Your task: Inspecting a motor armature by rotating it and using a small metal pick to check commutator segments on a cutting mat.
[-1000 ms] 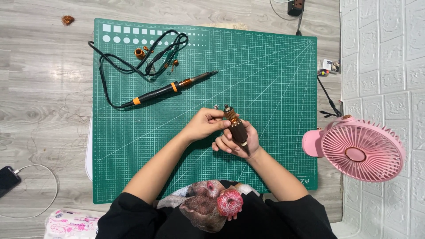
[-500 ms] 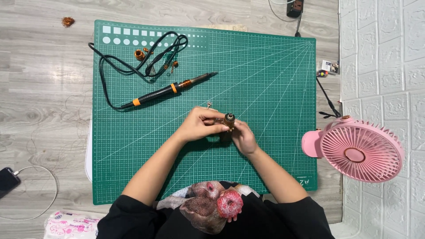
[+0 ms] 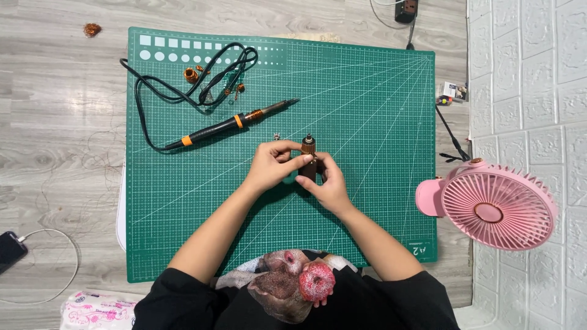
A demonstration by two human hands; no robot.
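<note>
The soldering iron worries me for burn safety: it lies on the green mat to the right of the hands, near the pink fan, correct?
Not quite. In the head view the soldering iron lies on the green mat up and left of both hands, far from the pink fan.

Grey wood-grain floor [image 3: 55,122] under a green gridded cutting mat [image 3: 367,110]; white embossed brick-pattern wall panel [image 3: 532,79] along the right edge. Pink table fan [image 3: 498,211] standing beside the mat near that wall. Black phone [image 3: 9,250] with white cable [image 3: 58,269] at far left. Even, soft light
</note>
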